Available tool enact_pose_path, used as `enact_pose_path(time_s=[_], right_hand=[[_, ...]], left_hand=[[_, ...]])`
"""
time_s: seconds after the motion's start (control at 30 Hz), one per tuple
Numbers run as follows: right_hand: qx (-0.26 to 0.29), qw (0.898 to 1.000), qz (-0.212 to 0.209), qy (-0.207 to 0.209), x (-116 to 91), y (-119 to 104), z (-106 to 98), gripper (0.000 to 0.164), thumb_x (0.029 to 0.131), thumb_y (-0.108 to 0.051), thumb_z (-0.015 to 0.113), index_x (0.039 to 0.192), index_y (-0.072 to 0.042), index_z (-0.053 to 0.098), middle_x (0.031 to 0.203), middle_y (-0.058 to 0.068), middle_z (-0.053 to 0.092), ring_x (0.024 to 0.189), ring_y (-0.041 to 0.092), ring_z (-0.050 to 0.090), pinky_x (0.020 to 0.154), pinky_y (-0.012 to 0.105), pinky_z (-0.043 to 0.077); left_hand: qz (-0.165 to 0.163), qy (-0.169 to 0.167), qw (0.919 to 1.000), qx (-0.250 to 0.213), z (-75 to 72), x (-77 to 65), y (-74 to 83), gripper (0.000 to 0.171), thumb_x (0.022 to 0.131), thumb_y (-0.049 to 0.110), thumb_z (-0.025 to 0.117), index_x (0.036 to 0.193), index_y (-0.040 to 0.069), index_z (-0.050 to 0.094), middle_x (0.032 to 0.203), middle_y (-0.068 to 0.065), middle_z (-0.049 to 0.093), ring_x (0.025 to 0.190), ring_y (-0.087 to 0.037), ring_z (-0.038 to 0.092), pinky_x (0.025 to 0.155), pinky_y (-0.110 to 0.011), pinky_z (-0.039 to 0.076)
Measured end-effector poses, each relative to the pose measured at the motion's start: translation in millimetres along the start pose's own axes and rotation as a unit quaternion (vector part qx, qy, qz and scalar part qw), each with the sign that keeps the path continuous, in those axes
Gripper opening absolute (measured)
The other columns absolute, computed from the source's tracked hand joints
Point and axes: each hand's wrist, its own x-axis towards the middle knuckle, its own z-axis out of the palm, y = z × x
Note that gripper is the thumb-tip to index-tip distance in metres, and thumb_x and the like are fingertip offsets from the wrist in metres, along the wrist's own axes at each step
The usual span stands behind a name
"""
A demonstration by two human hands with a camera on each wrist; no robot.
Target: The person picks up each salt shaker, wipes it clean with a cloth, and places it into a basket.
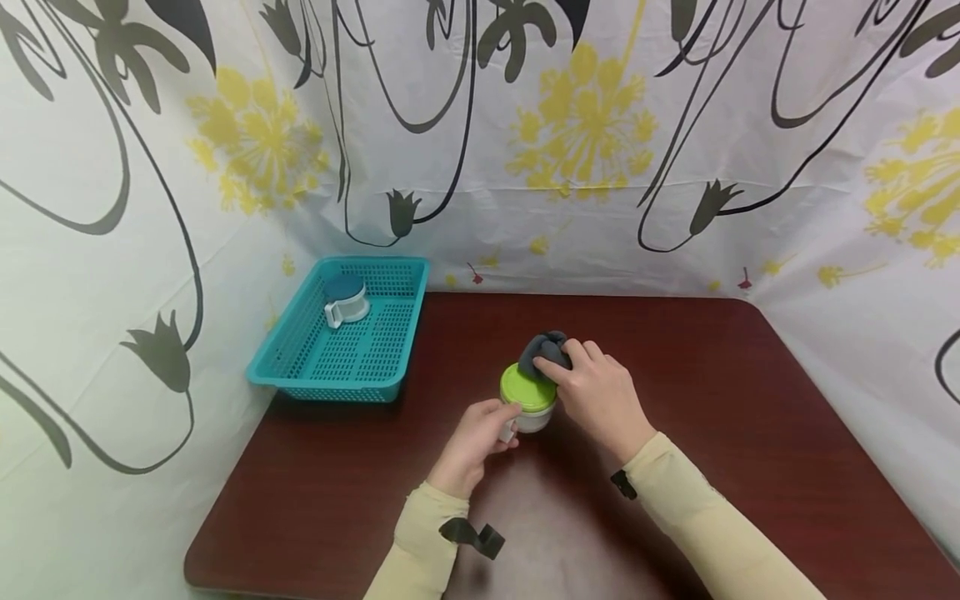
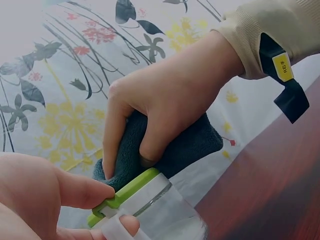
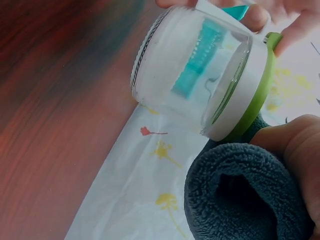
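A clear glass jar [image 3: 170, 70] with a white collar, a white handle and a green lid [image 1: 527, 389] is held over the table. My left hand [image 1: 480, 442] grips it by the handle, the thumb lying at the lid's edge in the left wrist view. Bunched in my right hand [image 1: 600, 396] is a dark grey-green cloth [image 2: 185, 145], pinched between thumb and fingers. The cloth touches the far side of the lid. White contents or frosting show faintly inside the jar in the right wrist view.
At the back left of the dark red table [image 1: 720, 417] stands a turquoise plastic basket [image 1: 337, 387]. Inside it lies a similar white-handled jar with a blue lid [image 1: 345, 287]. A patterned white curtain [image 1: 480, 167] hangs behind and along both sides.
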Motion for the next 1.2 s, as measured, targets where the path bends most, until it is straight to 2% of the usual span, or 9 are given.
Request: enact_pose_path(time_s=[0.3,0.57,0.73,0.9,1.0,1.1,1.2], right_hand=[[-0.015,0.999,-0.029,0.008,-0.3,-12.0,-2.1,0.041,0.083,-0.003,0.07,0.121,-0.017,0.074,0.106,0.016,0.06,0.085,0.031,0.054,0.061,0.04,0.054],[-0.022,0.998,-0.054,0.002,-1.7,-22.1,-6.6,0.042,0.083,-0.002,0.069,0.122,-0.016,0.073,0.105,0.014,0.06,0.084,0.031,0.053,0.062,0.039,0.053],[0.0,0.997,-0.071,0.009,0.6,-29.2,-10.1,0.044,0.081,-0.002,0.068,0.122,-0.018,0.072,0.106,0.012,0.06,0.084,0.03,0.054,0.061,0.038,0.053],[0.033,0.997,-0.061,0.02,2.2,-34.1,-12.7,0.049,0.077,0.0,0.071,0.121,-0.022,0.073,0.106,0.01,0.06,0.086,0.028,0.055,0.061,0.038,0.054],[0.059,0.996,-0.057,0.027,3.5,-37.3,-13.5,0.052,0.076,0.002,0.072,0.122,-0.024,0.073,0.107,0.009,0.061,0.088,0.027,0.056,0.063,0.038,0.055],[0.081,0.995,-0.057,0.031,5.4,-40.2,-13.4,0.054,0.077,0.004,0.069,0.122,-0.025,0.073,0.108,0.008,0.062,0.089,0.025,0.057,0.065,0.038,0.056],[0.098,0.993,-0.053,0.035,7.1,-41.7,-12.4,0.054,0.078,0.004,0.067,0.122,-0.026,0.073,0.108,0.007,0.062,0.09,0.024,0.057,0.066,0.037,0.056]], left_hand=[[0.005,0.008,0.9999,0.007,-2.4,1.3,-1.4,0.027,0.095,0.027,0.067,0.09,0.0,0.065,0.076,-0.007,0.056,0.075,-0.029,0.061,0.068,-0.034,0.05],[-0.002,0.007,0.9999,0.014,-3.5,0.0,0.3,0.032,0.096,0.03,0.068,0.098,-0.002,0.068,0.083,-0.011,0.059,0.081,-0.031,0.062,0.075,-0.039,0.052],[0.011,0.004,0.9997,0.02,-3.0,1.9,-1.4,0.028,0.096,0.025,0.065,0.1,-0.002,0.069,0.091,-0.014,0.063,0.085,-0.035,0.062,0.078,-0.042,0.051],[0.021,-0.003,0.9997,0.014,0.2,6.3,-4.7,0.023,0.094,0.017,0.062,0.099,-0.004,0.068,0.083,-0.01,0.061,0.085,-0.038,0.062,0.081,-0.046,0.053],[0.026,-0.009,0.9995,0.014,2.4,8.5,-6.3,0.019,0.092,0.016,0.063,0.097,-0.001,0.069,0.079,-0.008,0.061,0.085,-0.04,0.063,0.08,-0.048,0.053],[0.029,-0.016,0.9994,0.011,4.1,9.5,-7.6,0.014,0.091,0.016,0.064,0.097,0.006,0.07,0.079,-0.007,0.061,0.085,-0.041,0.062,0.079,-0.048,0.053],[0.025,-0.022,0.9994,0.0,4.7,9.7,-7.9,0.013,0.09,0.016,0.065,0.099,0.007,0.069,0.081,-0.009,0.062,0.086,-0.043,0.062,0.079,-0.048,0.053]])
